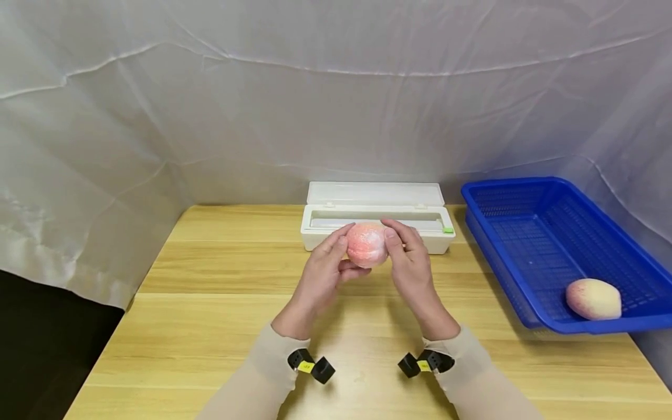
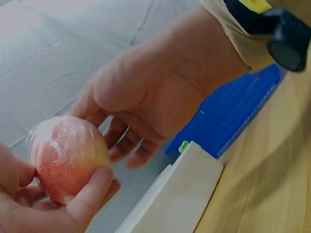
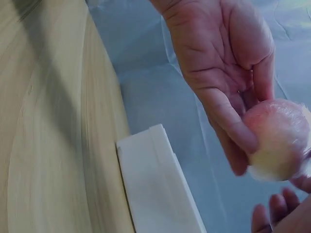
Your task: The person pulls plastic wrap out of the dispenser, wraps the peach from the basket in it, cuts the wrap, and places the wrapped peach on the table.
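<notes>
Head view: wrapped peach (image 1: 366,248) held over bench (image 1: 220,332)

L hand (image 1: 324,265) grips it at 9 o'clock, partly from beneath, prob. bearing wt.; R hand (image 1: 413,267) pinches at 3 o'clock, prob. to steady clear film (image 2: 65,141). White box (image 1: 315,233), lid (image 1: 375,194) up, just beyond at 12 o'clock, prob. for easy reach. Blue basket (image 1: 504,262) at 3 o'clock holds 2nd peach (image 1: 594,299), prob. off-side to leave working room.
</notes>
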The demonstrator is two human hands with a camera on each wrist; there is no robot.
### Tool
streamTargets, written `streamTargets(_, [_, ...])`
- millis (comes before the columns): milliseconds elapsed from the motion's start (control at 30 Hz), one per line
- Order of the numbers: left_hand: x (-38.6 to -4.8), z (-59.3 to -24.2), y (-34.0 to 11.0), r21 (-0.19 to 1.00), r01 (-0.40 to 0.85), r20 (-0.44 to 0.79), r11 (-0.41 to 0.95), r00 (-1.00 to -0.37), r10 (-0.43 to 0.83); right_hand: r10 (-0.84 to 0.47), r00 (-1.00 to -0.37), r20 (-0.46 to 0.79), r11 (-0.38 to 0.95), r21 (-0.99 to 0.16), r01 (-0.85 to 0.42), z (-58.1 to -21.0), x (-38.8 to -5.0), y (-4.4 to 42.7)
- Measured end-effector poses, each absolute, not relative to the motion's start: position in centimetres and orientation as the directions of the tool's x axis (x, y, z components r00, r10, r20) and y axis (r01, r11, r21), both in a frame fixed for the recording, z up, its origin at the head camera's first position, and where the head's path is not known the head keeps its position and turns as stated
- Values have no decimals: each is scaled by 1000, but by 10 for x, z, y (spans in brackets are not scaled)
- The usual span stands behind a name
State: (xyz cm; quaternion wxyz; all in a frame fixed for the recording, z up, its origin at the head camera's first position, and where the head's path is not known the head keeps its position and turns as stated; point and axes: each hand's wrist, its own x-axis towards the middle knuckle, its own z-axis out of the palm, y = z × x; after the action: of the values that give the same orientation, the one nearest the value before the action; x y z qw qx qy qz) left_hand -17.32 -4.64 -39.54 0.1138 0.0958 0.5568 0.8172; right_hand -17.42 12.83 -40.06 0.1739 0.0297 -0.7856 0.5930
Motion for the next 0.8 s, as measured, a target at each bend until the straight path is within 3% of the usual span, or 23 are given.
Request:
streamTargets(133, [-177, -395, -49, 946, -50, 27, -320, -973, 231, 190, -938, 288, 202, -947, -250, -399, -175, 129])
streamTargets(267, [-181, -398, -51, 954, -49, 16, -296, -977, 215, 69, -979, 190, 72, -980, -185, -396, -174, 130])
streamTargets(433, [-181, -398, -52, 967, -14, 44, -255, -975, 219, -24, -995, 95, 74, -993, -97, -394, -173, 126])
streamTargets(800, [-178, -394, -54, 985, 45, 75, -167, -981, 178, -142, -983, 114, 100, -987, -129, -396, -174, 131])
